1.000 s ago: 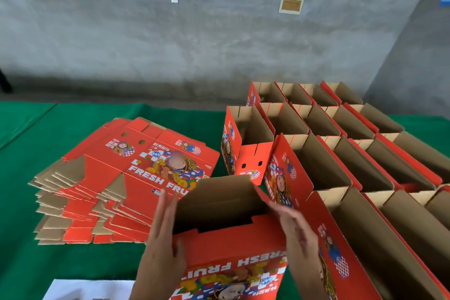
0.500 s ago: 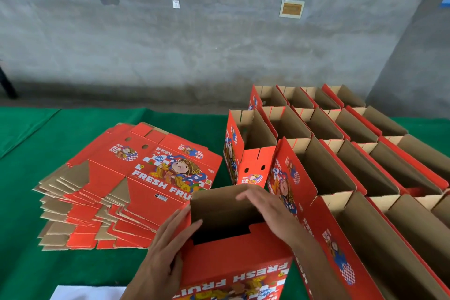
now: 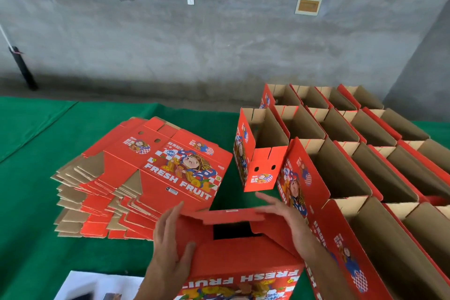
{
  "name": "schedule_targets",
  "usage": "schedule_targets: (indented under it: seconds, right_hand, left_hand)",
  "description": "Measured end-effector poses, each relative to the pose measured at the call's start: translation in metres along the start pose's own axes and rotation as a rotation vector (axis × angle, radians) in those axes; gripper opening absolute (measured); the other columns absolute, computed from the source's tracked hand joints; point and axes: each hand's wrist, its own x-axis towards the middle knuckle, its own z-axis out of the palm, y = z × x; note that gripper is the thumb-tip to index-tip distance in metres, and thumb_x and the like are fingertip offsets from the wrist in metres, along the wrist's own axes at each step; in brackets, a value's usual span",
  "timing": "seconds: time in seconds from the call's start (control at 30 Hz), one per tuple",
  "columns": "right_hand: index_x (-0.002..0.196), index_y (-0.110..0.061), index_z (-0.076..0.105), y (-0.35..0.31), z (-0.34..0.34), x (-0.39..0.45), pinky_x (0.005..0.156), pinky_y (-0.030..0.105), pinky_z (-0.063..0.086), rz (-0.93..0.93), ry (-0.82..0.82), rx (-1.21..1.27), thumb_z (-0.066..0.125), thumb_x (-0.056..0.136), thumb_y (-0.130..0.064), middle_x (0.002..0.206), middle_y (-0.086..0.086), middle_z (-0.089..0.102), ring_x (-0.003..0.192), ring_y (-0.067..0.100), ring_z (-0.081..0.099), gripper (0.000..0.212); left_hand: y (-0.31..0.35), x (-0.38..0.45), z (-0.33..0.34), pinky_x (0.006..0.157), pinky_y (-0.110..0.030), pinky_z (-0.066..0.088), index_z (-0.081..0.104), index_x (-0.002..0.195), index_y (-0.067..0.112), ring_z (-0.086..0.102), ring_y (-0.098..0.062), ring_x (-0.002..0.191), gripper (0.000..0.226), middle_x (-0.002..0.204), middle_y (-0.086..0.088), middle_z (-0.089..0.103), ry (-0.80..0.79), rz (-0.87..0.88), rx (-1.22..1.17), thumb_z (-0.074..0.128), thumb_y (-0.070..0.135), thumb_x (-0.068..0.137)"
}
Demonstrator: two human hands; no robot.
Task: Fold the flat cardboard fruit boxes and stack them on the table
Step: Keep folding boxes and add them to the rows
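Both hands on the red box at the table's near edge: left hand flat-fingered against its side, right hand fingers straight, pressing the top flaps

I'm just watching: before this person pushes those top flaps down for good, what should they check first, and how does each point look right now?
1. Left hand steadies the side of the box being folded: ok, palm flat against its left wall.
2. Right hand is on the far flap: ok, straight fingers rest along it.
3. Flaps fully closed: not ok, a dark rectangular gap is open between them.
4. Locking tabs lined up: cannot tell, the hands hide the corners.
5. Room beside the row of folded boxes: ok, green table cover shows near the small upright box.
6. Flat boxes left to fold: ok, a stack of flat boxes lies to the left.
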Motion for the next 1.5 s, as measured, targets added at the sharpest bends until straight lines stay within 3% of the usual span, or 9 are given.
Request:
schedule_targets:
  seconds: [0.17,0.43,0.67,0.8,0.93,1.17,1.3,1.4,1.5]
  right_hand:
    - [0.139,-0.054,0.052,0.007,-0.001,-0.008,0.112,0.022,0.036,-0.002,-0.020,-0.341,0.071,0.083,-0.069,0.151,-0.034,0.036,0.135,-0.018,0.033,0.061]
    - [0.139,-0.036,0.046,0.000,0.013,0.011,0.104,0.030,0.036,-0.012,0.024,-0.923,0.070,0.080,-0.070,0.130,-0.014,0.044,0.124,0.008,0.036,0.071]
    - [0.132,-0.011,0.063,-0.010,0.000,0.006,0.098,0.038,0.047,0.403,0.337,-0.256,0.016,0.100,-0.075,0.122,0.013,0.067,0.097,0.022,0.062,0.085]
    - [0.124,-0.012,0.064,0.009,-0.022,-0.016,0.066,0.035,0.061,0.877,0.093,-0.079,0.021,0.093,-0.085,0.106,0.014,0.071,0.087,0.026,0.071,0.091]
    - [0.091,-0.013,0.065,0.029,-0.022,-0.031,0.073,0.031,0.058,0.986,-0.157,-0.073,0.038,0.101,-0.060,0.100,0.007,0.067,0.092,0.022,0.065,0.055]
    - [0.059,-0.020,0.052,0.035,-0.028,-0.051,0.054,0.013,0.032,0.950,-0.123,0.084,0.036,0.110,-0.039,0.056,-0.007,0.048,0.051,0.005,0.043,0.057]
    - [0.113,-0.015,0.069,-0.004,-0.058,-0.057,0.105,0.039,0.053,0.768,-0.006,-0.005,0.057,0.098,-0.051,0.102,0.005,0.078,0.096,0.020,0.074,0.041]
    - [0.130,-0.023,0.061,-0.064,-0.081,-0.064,0.078,0.034,0.057,0.579,-0.099,-0.155,0.042,0.099,-0.072,0.104,0.002,0.070,0.083,0.019,0.068,0.061]
    - [0.132,-0.054,0.050,-0.106,-0.099,-0.083,0.062,0.021,0.052,0.279,-0.048,-0.300,0.038,0.102,-0.065,0.081,-0.024,0.069,0.063,0.003,0.059,0.034]
  left_hand:
    - [0.001,0.007,-0.001,0.121,-0.044,0.031,0.039,0.142,0.057,0.029,-0.009,0.148,0.043,0.152,0.033,0.024,-0.185,-0.116,-0.080,0.046,0.046,0.101]
    - [0.015,0.035,0.022,0.095,-0.044,0.054,0.028,0.147,0.048,0.040,-0.028,0.128,0.094,0.141,0.006,0.017,-0.231,-0.166,0.576,0.066,0.084,0.069]
    - [0.013,0.043,0.024,0.104,-0.053,0.047,0.028,0.149,0.034,0.039,-0.035,0.141,0.096,0.159,-0.004,0.022,-0.245,-0.256,0.607,0.023,0.097,0.077]
    - [0.020,0.048,0.029,0.099,-0.050,0.049,0.036,0.139,0.025,0.047,-0.033,0.133,0.095,0.150,-0.005,0.036,-0.243,-0.268,0.650,0.028,0.097,0.077]
    - [0.016,0.055,0.028,0.097,-0.049,0.051,0.042,0.127,0.023,0.056,-0.032,0.122,0.080,0.132,-0.006,0.048,-0.252,-0.270,0.565,0.040,0.089,0.081]
    - [0.017,0.068,0.004,0.083,-0.040,0.053,0.059,0.102,0.020,0.065,-0.018,0.093,0.055,0.105,-0.002,0.068,-0.302,-0.299,0.356,0.052,0.073,0.090]
    - [0.041,0.069,-0.001,0.074,-0.034,0.053,0.066,0.092,0.019,0.068,-0.013,0.082,0.056,0.089,0.002,0.071,-0.342,-0.250,0.241,0.048,0.073,0.092]
    - [0.057,0.069,-0.004,0.070,-0.034,0.055,0.072,0.091,0.016,0.070,-0.014,0.080,0.066,0.084,0.001,0.075,-0.468,-0.242,0.141,0.048,0.078,0.086]
    - [0.071,0.065,0.002,0.069,-0.046,0.062,0.071,0.111,0.028,0.070,-0.023,0.101,0.069,0.110,-0.002,0.073,-0.726,-0.403,-0.106,0.056,0.087,0.077]
